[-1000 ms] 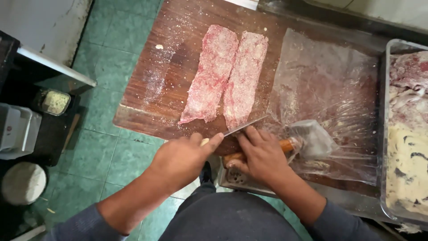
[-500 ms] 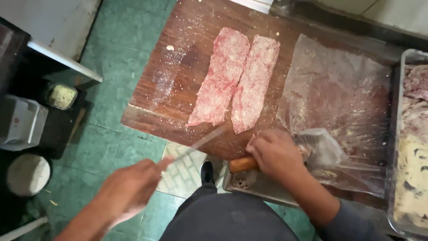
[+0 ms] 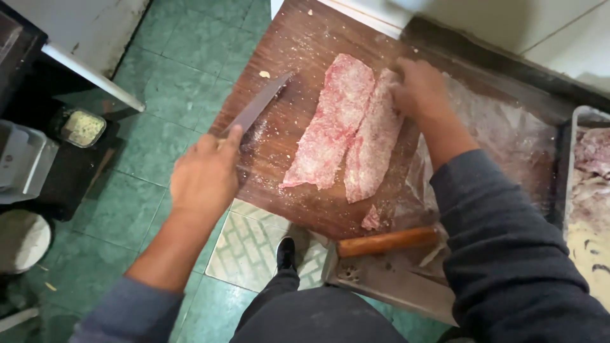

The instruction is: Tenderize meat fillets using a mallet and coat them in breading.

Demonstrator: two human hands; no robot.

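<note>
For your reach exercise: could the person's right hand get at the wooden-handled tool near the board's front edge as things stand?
Probably yes. The right hand rests on the far end of the flattened meat, holding nothing that shows, and nothing covers the wooden handle, which lies just below that forearm.

On the wooden board, the left hand at eight o'clock grips a knife whose blade points toward one o'clock, while the right hand at one o'clock presses the top of two flattened meat slices lying side by side.
</note>
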